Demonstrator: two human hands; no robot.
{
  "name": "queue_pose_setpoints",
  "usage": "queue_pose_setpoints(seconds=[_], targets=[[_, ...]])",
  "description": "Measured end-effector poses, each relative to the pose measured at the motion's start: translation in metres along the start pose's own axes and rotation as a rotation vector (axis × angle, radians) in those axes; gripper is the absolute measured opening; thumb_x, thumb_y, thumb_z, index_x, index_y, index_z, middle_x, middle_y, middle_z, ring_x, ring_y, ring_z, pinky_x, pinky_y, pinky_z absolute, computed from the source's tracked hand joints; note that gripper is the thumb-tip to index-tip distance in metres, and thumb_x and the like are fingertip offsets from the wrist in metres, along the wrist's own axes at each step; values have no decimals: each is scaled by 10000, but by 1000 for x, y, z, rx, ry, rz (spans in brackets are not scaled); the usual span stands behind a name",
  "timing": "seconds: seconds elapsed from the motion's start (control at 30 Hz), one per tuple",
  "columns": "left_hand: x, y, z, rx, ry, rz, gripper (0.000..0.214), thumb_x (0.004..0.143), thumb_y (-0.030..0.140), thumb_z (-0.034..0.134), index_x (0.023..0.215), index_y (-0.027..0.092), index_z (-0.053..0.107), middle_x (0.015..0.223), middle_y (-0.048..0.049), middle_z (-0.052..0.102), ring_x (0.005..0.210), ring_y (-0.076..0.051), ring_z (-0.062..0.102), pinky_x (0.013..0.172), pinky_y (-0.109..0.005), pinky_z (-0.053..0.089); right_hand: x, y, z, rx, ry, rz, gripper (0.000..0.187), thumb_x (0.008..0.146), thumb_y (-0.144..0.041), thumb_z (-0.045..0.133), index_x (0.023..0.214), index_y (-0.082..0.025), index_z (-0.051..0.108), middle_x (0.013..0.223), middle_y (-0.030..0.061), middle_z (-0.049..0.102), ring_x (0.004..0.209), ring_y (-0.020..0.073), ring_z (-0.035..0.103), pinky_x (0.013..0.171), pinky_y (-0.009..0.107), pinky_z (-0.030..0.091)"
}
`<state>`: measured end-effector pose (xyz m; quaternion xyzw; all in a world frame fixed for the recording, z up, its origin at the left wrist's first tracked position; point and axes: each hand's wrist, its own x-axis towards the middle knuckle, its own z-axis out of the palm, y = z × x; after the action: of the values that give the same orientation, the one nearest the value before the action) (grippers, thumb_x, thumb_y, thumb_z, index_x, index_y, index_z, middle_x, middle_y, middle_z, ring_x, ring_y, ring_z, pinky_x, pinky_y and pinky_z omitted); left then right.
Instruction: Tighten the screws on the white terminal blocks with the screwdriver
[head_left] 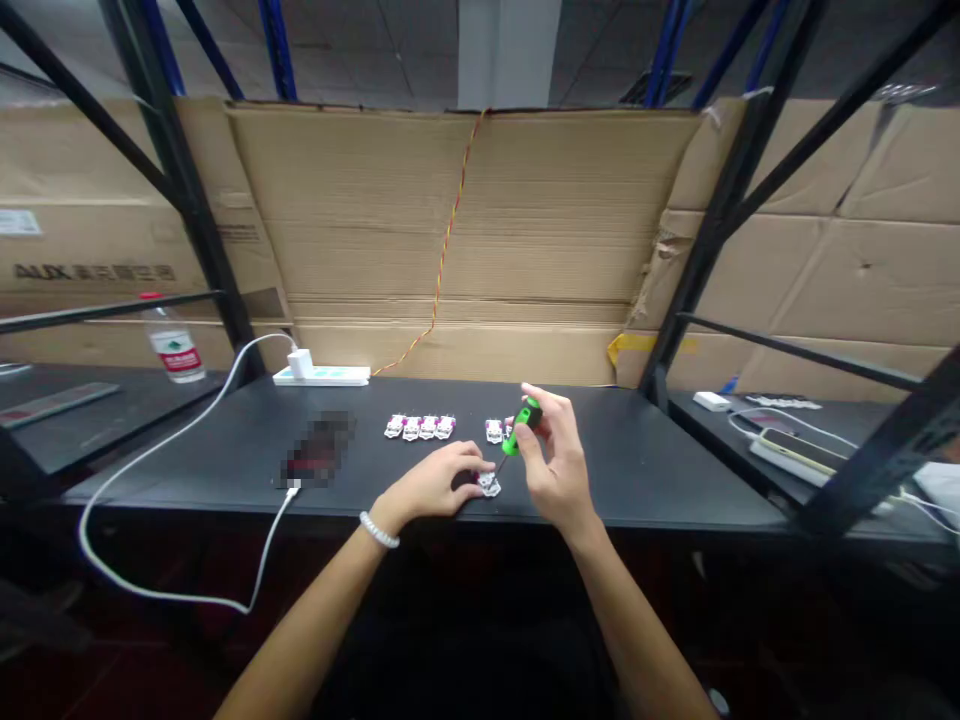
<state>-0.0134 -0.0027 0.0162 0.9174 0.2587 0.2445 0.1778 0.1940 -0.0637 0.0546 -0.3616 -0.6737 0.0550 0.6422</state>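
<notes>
Near the front edge of the dark table, my left hand (pixel 439 480) grips a small white part (pixel 488 485) between thumb and fingers, holding it against the tabletop. My right hand (pixel 556 455) is closed around a green and black screwdriver (pixel 519 430). The screwdriver slants down to the left, its thin shaft reaching the white part; the exact contact of the tip is too small to make out. Behind my left hand stands a row of several similar white and purple parts (pixel 420 428). Another such part (pixel 493 431) sits just left of the screwdriver, with more partly hidden behind my right hand.
A white power strip (pixel 330 376) with a plugged-in charger (pixel 300 362) lies at the back left. Its white cable (pixel 90 540) loops past the table's front edge to a blurred dark object (pixel 316 450). Black metal posts (pixel 701 260) and a cardboard wall (pixel 555 220) enclose the table (pixel 637 480).
</notes>
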Motion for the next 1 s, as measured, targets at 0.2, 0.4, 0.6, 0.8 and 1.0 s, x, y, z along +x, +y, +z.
queue_pose_setpoints(seconds=[0.2,0.4,0.6,0.8,1.0], targets=[[0,4,-1,28,-3,-8,302,962,195,704,1257,216,765,1215,-97,712,1121,-275,691,1065,-403,541,0,2,1,-42,15,-39,449,1043,-304,592,1491,-284,575,1212,99,633,936,208,674,849,394,636],[-1,3,-1,15,-20,0,304,934,196,732,1232,243,773,1280,-83,709,1188,-284,683,1111,-414,521,3,3,1,-127,124,-88,437,907,-375,823,1320,-284,711,1127,76,641,891,209,663,750,353,626],[-1,5,2,12,7,-13,236,906,220,773,1140,237,798,1231,-84,714,1136,-294,692,1075,-415,533,17,-9,9,-107,-73,-86,420,1014,-267,597,1433,-257,624,1102,81,708,941,226,708,879,395,621],[-3,3,5,-15,28,-15,236,929,243,765,1163,245,792,1242,-77,721,1150,-288,691,1082,-402,530,21,-11,17,-66,-149,-52,401,1030,-238,512,1427,-255,560,1148,90,707,947,219,723,900,414,619],[-4,1,5,-6,38,-23,298,913,260,799,1210,238,787,1249,-86,715,1170,-293,685,1093,-403,525,26,-5,7,-132,39,-90,268,925,-336,775,1182,-262,755,1156,91,648,1051,257,679,915,435,611]])
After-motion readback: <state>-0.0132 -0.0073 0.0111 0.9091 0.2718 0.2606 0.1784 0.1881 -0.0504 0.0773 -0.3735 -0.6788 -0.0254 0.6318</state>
